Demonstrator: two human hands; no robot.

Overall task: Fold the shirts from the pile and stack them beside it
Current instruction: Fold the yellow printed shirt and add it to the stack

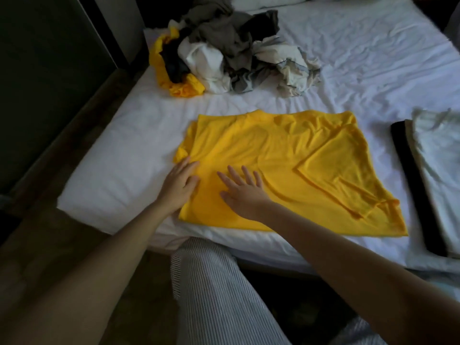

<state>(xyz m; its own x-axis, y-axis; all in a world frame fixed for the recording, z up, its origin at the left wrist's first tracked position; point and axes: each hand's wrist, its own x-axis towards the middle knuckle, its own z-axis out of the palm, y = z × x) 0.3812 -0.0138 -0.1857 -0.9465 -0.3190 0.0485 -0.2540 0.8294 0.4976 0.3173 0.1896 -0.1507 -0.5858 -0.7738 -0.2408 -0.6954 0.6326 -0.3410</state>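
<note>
A yellow shirt lies spread on the white bed, partly folded, with one sleeve turned in over its right side. My left hand rests flat on the shirt's left edge, fingers together. My right hand lies flat on the cloth just right of it, fingers spread. Neither hand grips anything. The pile of unfolded shirts, grey, white, black and yellow, sits at the far left of the bed. A stack of folded shirts, white over black, lies at the right edge.
The white sheet is bare between pile and stack. The bed's left edge drops to a dark wooden frame. My striped trouser leg is against the bed's near edge. A pillow lies at the far end.
</note>
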